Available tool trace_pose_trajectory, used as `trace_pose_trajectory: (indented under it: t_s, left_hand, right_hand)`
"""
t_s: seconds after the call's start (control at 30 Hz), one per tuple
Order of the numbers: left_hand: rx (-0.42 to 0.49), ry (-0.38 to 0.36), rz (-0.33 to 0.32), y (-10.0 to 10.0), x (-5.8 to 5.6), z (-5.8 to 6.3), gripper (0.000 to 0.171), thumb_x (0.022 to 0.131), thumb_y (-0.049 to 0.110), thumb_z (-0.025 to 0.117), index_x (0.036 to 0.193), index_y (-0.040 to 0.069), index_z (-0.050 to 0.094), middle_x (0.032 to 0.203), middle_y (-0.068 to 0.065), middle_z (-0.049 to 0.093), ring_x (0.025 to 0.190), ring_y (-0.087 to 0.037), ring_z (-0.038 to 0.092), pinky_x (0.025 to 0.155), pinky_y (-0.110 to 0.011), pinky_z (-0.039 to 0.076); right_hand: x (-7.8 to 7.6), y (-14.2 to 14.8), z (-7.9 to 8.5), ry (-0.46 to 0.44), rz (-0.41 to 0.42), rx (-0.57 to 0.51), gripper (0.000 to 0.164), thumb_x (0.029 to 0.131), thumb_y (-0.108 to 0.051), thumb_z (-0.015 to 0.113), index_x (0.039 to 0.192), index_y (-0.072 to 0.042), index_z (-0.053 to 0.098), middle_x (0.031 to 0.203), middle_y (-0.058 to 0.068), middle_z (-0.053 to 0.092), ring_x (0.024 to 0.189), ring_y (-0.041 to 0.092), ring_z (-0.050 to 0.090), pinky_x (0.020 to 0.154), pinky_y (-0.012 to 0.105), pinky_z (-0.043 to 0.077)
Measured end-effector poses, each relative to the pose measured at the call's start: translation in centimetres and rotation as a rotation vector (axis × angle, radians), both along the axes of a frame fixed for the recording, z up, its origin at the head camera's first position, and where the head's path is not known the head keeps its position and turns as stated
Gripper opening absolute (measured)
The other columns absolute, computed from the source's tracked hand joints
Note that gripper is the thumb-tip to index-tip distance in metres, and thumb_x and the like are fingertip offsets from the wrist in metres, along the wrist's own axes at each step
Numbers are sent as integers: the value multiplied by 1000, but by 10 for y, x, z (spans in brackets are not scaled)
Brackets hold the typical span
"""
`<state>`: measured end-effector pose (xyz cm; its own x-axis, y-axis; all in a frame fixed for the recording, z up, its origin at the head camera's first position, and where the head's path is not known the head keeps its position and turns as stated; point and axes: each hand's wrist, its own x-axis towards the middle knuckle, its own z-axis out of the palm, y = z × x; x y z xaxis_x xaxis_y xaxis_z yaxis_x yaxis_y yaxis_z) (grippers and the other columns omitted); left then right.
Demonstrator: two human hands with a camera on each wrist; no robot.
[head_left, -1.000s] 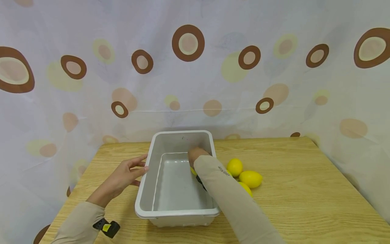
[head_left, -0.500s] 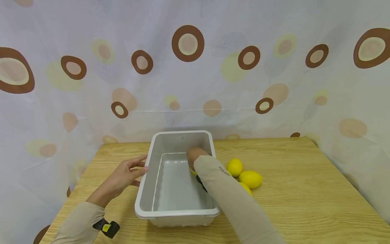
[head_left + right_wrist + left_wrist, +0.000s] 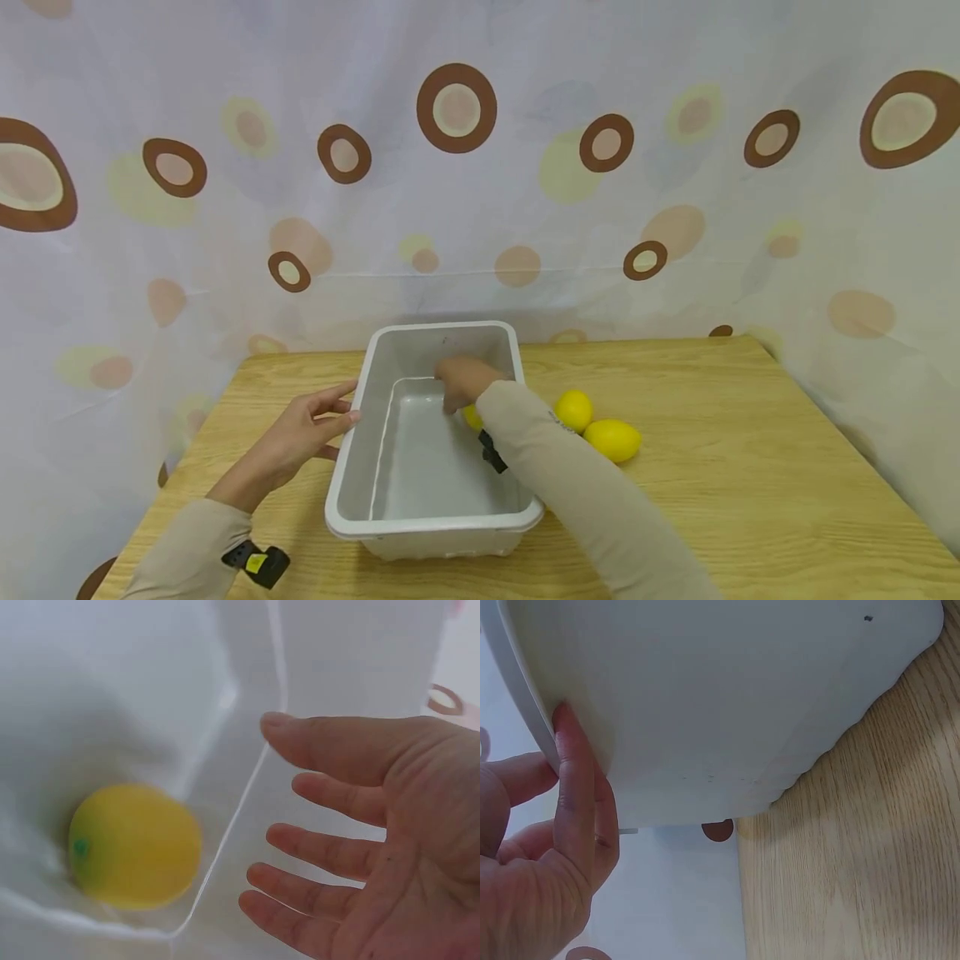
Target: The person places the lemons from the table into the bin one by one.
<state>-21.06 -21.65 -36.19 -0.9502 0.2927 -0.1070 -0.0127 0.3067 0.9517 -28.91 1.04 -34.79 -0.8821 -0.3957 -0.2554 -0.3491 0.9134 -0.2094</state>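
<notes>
A grey plastic bin stands on the table. My left hand holds its left rim, thumb on top and fingers beneath; in the left wrist view those fingers lie against the outer wall. Inside the bin, my right hand is spread with nothing in it. A yellow lemon with a green tip rests in a corner of the bin floor, apart from the right fingers. The right forearm partly hides that lemon in the head view.
Two lemons, one rounder and one longer, lie on the wooden table right of the bin. The right sleeve crosses over the bin's right rim. A patterned curtain hangs behind the table.
My right hand has let go of the lemon in the bin and shifted left. The right forearm now covers a lemon seen earlier beside the bin. The left hand keeps its hold.
</notes>
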Motion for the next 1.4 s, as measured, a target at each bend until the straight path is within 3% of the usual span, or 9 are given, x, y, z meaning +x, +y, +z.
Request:
trace_pose_trajectory:
  t_s: [0.17, 0.4, 0.63, 0.8, 1.03, 1.2, 1.4]
  left_hand:
    - [-14, 4, 15, -1, 1, 1, 60, 86, 24, 59, 138, 12, 32, 113, -22, 47, 93, -25, 59, 64, -40, 54]
    - [-15, 9, 10, 0, 1, 2, 60, 86, 23, 59, 138, 10, 32, 113, -23, 47, 92, -25, 59, 64, -40, 54]
    - [-19, 11, 6, 0, 2, 3, 59, 87, 22, 58, 138, 11, 32, 112, -23, 48, 91, -25, 60, 63, -40, 54]
    - [-13, 6, 5, 1, 3, 1, 59, 87, 22, 58, 139, 10, 31, 113, -23, 47, 91, -25, 59, 63, -40, 54]
    - [-15, 8, 8, 1, 4, 0, 59, 87, 22, 57, 139, 11, 30, 113, -23, 47, 93, -26, 59, 63, -40, 54]
    - [-12, 6, 6, 1, 3, 0, 59, 87, 21, 57, 139, 10, 31, 114, -23, 47, 93, -26, 59, 63, -40, 54]
    - [-16, 6, 4, 2, 1, 0, 59, 87, 22, 57, 139, 11, 31, 114, -23, 47, 93, -25, 59, 64, -40, 54]
  right_hand:
    - [-3, -2, 5, -33, 54, -92, 57, 77, -27, 69, 128, -13, 47, 129, 3, 47, 117, 21, 43, 98, 34, 36]
    - [1, 6, 32, -19, 153, -215, 56, 82, -26, 63, 132, -12, 41, 135, 6, 40, 124, 21, 36, 103, 34, 30]
    - [15, 40, 59, 171, 225, -296, 55, 83, -31, 61, 130, -10, 44, 131, 6, 45, 120, 22, 40, 100, 36, 34]
    - [36, 84, 66, 266, 222, -374, 54, 85, -30, 59, 131, -7, 42, 131, 10, 44, 121, 25, 39, 100, 40, 33]
    - [64, 142, 47, 371, 172, -416, 53, 85, -28, 59, 131, -9, 41, 133, 8, 41, 121, 27, 38, 99, 47, 33]
    - [83, 172, 16, 390, 60, -360, 53, 84, -28, 60, 130, -8, 41, 131, 11, 43, 116, 31, 42, 94, 50, 36]
    - [108, 191, -28, 371, -42, -363, 51, 83, -25, 62, 128, -9, 44, 127, 12, 45, 111, 31, 46, 88, 51, 41]
